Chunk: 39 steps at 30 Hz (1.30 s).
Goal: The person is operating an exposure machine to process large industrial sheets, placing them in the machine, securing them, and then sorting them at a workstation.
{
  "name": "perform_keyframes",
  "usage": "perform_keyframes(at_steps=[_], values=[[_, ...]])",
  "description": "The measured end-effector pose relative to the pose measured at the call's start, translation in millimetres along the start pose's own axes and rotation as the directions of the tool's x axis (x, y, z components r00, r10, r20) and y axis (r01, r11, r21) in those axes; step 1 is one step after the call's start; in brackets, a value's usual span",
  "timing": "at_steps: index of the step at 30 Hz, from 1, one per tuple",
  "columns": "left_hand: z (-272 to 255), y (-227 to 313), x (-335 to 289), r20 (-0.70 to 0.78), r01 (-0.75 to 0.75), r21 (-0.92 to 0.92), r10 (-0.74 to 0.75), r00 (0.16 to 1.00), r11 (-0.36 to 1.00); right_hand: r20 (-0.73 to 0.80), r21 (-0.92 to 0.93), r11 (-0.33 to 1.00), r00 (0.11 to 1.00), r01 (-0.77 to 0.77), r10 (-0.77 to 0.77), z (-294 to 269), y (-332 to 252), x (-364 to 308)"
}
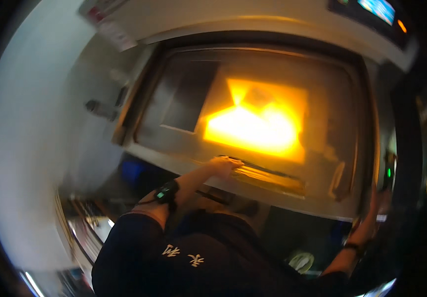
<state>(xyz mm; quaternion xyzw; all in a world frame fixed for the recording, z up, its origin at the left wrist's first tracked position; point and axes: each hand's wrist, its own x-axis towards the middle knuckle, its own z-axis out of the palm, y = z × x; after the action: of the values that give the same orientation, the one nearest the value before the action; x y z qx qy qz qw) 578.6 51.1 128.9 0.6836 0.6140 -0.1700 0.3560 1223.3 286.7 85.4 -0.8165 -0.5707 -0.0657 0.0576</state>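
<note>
A machine with a broad viewing window (pixel 179 69) stands in front of me, its inside lit bright yellow-orange. My left hand (pixel 225 166) rests at the window's lower edge, fingers stretched out over the left end of a dark bar-like strip (pixel 272 172). Below that strip runs a shiny band (pixel 277 183) reflecting the yellow light. At the machine's right side is my right hand (pixel 373 210), smeared by motion; its fingers cannot be made out. Glare hides most of what lies behind the glass, though a dark rectangular panel (pixel 191 94) shows at its left.
A lit screen (pixel 377 10) sits at the upper right of the machine. A green light (pixel 389 172) glows beyond my right hand. At the left stands a pale wall (pixel 30 128), with a dark fitting (pixel 99 109) near the machine. Blurred shelving-like items (pixel 87 230) lie lower left.
</note>
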Motion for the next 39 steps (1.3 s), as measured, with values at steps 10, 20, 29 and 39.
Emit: perform_keyframes(at_steps=[10,20,29,39], values=[[-17,8,19,0.027,-0.197,-0.061,0.199,0.980,0.979,0.041,0.066,0.974,0.976,-0.218,0.216,-28,13,-16],[0,7,23,-0.055,-0.167,-0.054,0.164,0.985,0.985,0.085,0.060,0.967,0.966,-0.249,0.243,-46,14,-14],[11,0,1,-0.127,0.026,0.094,-0.014,0.992,0.995,0.512,-0.091,0.969,0.823,-0.231,0.245,-42,-49,23],[14,-275,-58,-0.076,0.116,0.033,-0.113,0.991,0.993,0.272,0.351,0.864,0.844,0.360,-0.462,0,-237,-487]])
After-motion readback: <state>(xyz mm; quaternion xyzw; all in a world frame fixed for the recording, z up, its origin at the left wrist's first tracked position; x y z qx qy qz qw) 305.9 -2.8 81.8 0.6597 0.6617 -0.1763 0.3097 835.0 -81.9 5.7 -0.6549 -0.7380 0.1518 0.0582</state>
